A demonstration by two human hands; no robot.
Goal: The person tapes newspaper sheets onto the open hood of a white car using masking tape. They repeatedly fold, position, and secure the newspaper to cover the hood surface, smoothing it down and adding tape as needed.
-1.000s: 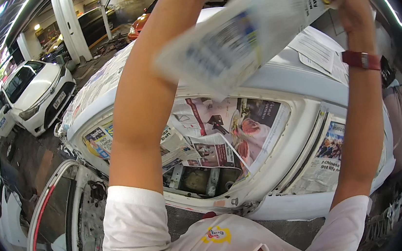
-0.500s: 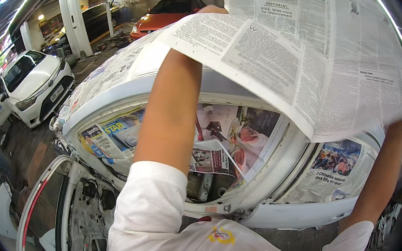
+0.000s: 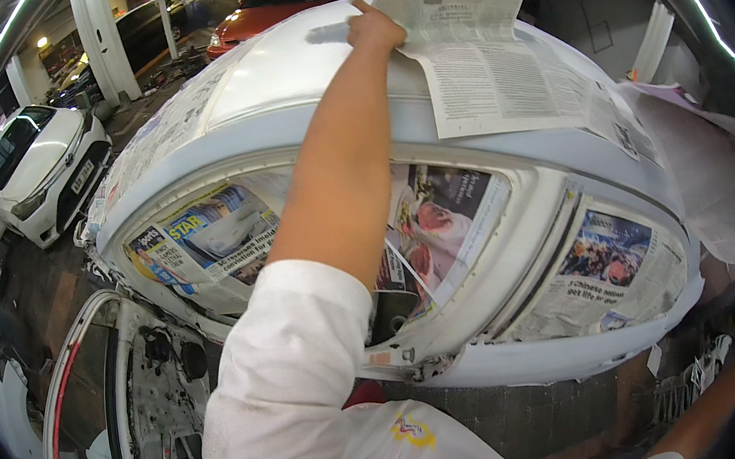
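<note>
My left hand [image 3: 375,27] is stretched far across the car roof [image 3: 279,68], its fingers closed at the left edge of a newspaper sheet [image 3: 504,81]. The sheet's near half lies over the roof's near edge, while its far half stands up in a raised flap. Only my right forearm [image 3: 717,399] shows, at the lower right; the hand is out of view. Below the roof, the car's front door opening [image 3: 351,155] and rear side window [image 3: 622,265] are covered from inside with printed newspaper.
A detached door [image 3: 158,413] with bare inner metal stands at the lower left. Another pale sheet of paper [image 3: 706,167] hangs at the car's right end. A white car [image 3: 39,170] is parked at the left, and an orange-red car [image 3: 273,15] stands behind the roof.
The newspaper sheet has moved away from me and down onto the roof. My left hand has come out from beneath it, and my right hand has dropped out of view.
</note>
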